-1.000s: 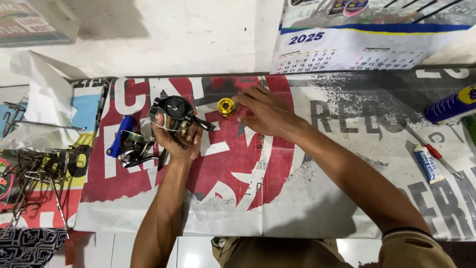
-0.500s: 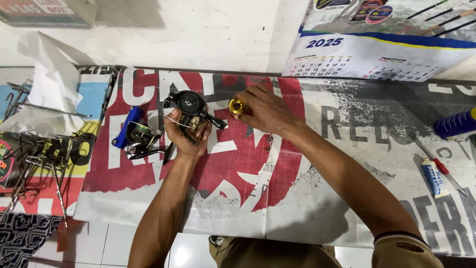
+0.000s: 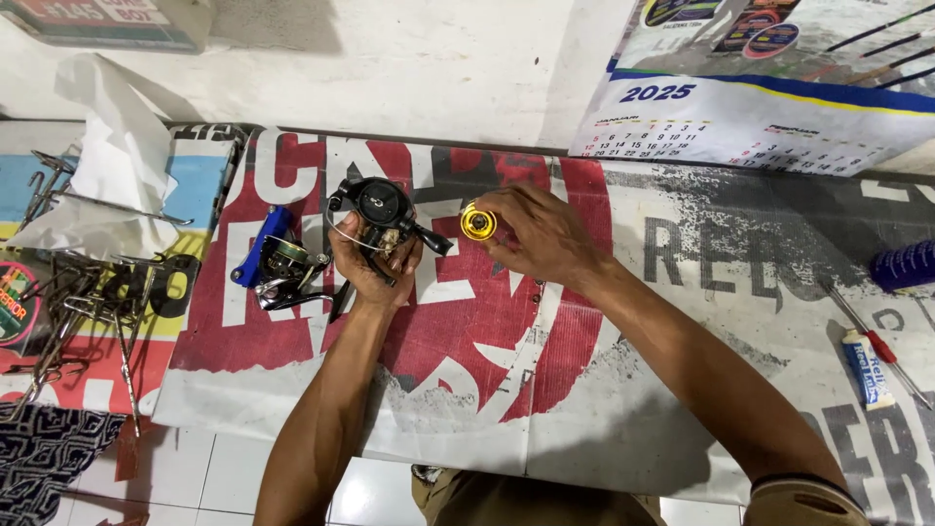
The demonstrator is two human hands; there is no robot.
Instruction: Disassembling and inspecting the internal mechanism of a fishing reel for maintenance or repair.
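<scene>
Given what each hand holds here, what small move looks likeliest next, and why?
Probably the right hand brings the yellow round part leftward to the black fishing reel gripped in the left hand. The part is pinched at the fingertips, level with the reel's side, and a small gap separates them.

Blk reel point(image 3: 380, 209), gold knob point(image 3: 477, 223), both held.

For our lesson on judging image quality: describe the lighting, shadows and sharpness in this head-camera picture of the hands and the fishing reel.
Head view: soft, even light, no strong glare; the left hand holding the black reel and the right hand pinching the yellow knob look sharp; faint shadows fall beside the arms on the printed banner; the wall calendar bends slightly near the edge, hinting at wide-angle distortion.
</scene>
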